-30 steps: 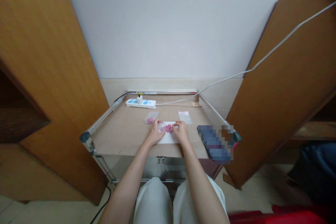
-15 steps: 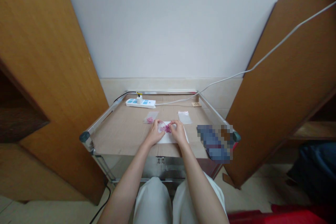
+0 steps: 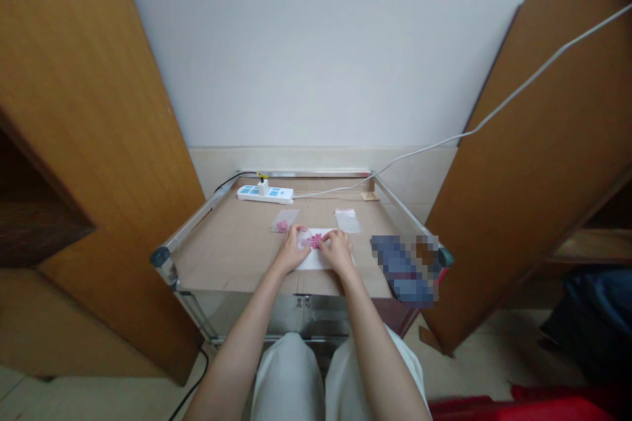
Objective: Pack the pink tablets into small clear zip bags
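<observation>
A small pile of pink beads (image 3: 315, 241) lies between my hands over a sheet of white paper (image 3: 316, 262). My left hand (image 3: 293, 250) is closed at the left of the pile, with thumb and fingers on what looks like a clear zip bag (image 3: 303, 237) with a pinkish edge. My right hand (image 3: 338, 250) is at the right of the pile, its fingertips pinched together at the beads; anything between them is too small to make out. Behind my left hand lies another clear bag (image 3: 285, 220) with pink beads inside. A flat clear bag (image 3: 348, 220) lies behind my right hand.
Brown cardboard (image 3: 212, 256) covers the metal-framed cart top. A white power strip (image 3: 265, 194) with a plug sits at the back left, its white cable (image 3: 409, 154) running right. A blurred dark flat item (image 3: 402, 273) lies at the right edge. Wooden panels stand on both sides.
My right hand has shifted slightly down and to the right, its fingers lower beside the beads. My left hand and the bags have stayed in place.
</observation>
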`<state>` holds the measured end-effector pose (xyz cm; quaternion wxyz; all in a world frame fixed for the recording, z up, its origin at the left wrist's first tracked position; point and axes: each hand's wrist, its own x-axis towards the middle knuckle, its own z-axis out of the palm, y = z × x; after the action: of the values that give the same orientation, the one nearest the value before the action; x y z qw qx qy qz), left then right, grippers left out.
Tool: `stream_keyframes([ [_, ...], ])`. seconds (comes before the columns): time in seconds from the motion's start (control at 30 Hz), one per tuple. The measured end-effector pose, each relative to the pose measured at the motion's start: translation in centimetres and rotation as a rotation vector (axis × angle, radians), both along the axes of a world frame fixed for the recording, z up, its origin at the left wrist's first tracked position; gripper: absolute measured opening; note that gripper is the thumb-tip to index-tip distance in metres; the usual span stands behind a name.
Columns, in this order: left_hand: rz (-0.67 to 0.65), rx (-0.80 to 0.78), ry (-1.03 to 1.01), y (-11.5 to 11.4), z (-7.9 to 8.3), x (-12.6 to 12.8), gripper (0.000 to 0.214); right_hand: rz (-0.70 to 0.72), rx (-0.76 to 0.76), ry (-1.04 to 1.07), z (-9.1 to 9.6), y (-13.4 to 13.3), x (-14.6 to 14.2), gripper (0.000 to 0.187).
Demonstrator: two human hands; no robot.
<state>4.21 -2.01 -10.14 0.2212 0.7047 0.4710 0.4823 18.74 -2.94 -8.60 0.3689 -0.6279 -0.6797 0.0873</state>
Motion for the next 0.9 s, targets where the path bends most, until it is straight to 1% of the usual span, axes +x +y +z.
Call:
stream_keyframes([
  [0.1, 0.003, -0.005, 0.016, 0.1, 0.0, -0.1, 0.042, -0.003, -0.084, -0.108, -0.3, -0.4, 0.2, 0.013],
  [0.23, 0.019, 0.000, 0.035, 0.1, 0.0, 0.0, 0.042, 0.007, -0.090, -0.106, -0.4, -0.3, 0.1, 0.011],
  [0.3, 0.024, 0.004, 0.050, 0.0, 0.1, 0.0, 0.041, 0.004, -0.059, -0.025, -0.2, 0.0, 0.1, 0.010],
  [0.37, 0.031, 0.007, 0.087, -0.2, 0.3, 0.0, 0.040, 0.010, 0.009, 0.116, 0.0, 0.3, 0.1, 0.011],
  [0.43, 0.032, 0.011, 0.142, -0.4, 0.5, 0.0, 0.038, 0.043, 0.103, 0.276, 0.2, 0.5, 0.0, 0.013],
  [0.5, 0.026, 0.019, 0.187, -0.5, 0.7, 0.0, 0.037, 0.102, 0.182, 0.388, 0.3, 0.6, -0.3, 0.015],
  [0.57, 0.023, 0.032, 0.203, -0.6, 0.7, 0.0, 0.037, 0.183, 0.197, 0.421, 0.4, 0.6, -0.7, 0.018],
  [0.67, 0.025, 0.043, 0.199, -0.5, 0.7, 0.1, 0.037, 0.273, 0.149, 0.397, 0.5, 0.5, -1.1, 0.026],
  [0.7, 0.025, 0.043, 0.196, -0.5, 0.6, 0.1, 0.037, 0.265, 0.137, 0.387, 0.5, 0.4, -1.1, 0.029],
  [0.77, 0.024, 0.037, 0.189, -0.4, 0.5, 0.0, 0.037, 0.174, 0.120, 0.342, 0.5, 0.4, -1.0, 0.029],
  [0.83, 0.028, 0.028, 0.172, -0.3, 0.4, 0.0, 0.038, 0.042, 0.085, 0.240, 0.4, 0.2, -0.7, 0.022],
  [0.9, 0.035, 0.018, 0.153, -0.3, 0.4, 0.0, 0.040, -0.043, 0.027, 0.116, 0.2, 0.0, -0.4, 0.016],
])
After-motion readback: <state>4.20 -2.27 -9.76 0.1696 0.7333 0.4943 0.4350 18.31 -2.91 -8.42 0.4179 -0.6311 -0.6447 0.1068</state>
